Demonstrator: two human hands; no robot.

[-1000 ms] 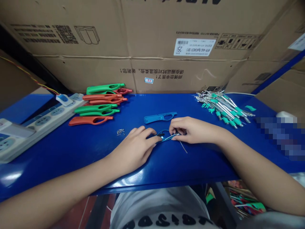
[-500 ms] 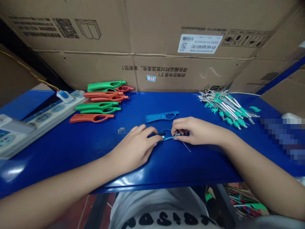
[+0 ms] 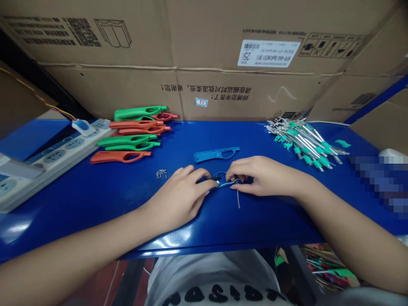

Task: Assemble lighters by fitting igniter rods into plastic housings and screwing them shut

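Note:
Between my hands is a blue lighter casing half (image 3: 219, 175) with thin wires along its edge, largely covered by my fingers. My left hand (image 3: 188, 193) is closed around its left end. At its right end my right hand (image 3: 247, 174) pinches the narrow tip and the wires. A thin pale wire or tube (image 3: 238, 199) hangs down toward me from my right fingertips. Just beyond lies the other blue casing half (image 3: 216, 154), flat on the table. Several small metal pins or screws (image 3: 161, 173) are scattered left of my left hand.
Green and orange lighter casings (image 3: 127, 156) are stacked at the back left, beside a white power strip (image 3: 59, 155). At the back right is a pile of metal lighter tubes with teal parts (image 3: 307, 144). A cardboard box (image 3: 127, 85) walls off the rear of the blue table (image 3: 95, 229).
The thin pale wire or tube has swung from slanting rightward to hanging nearly straight toward me. My right fingers have shifted slightly at the casing's tip; my left hand keeps its hold.

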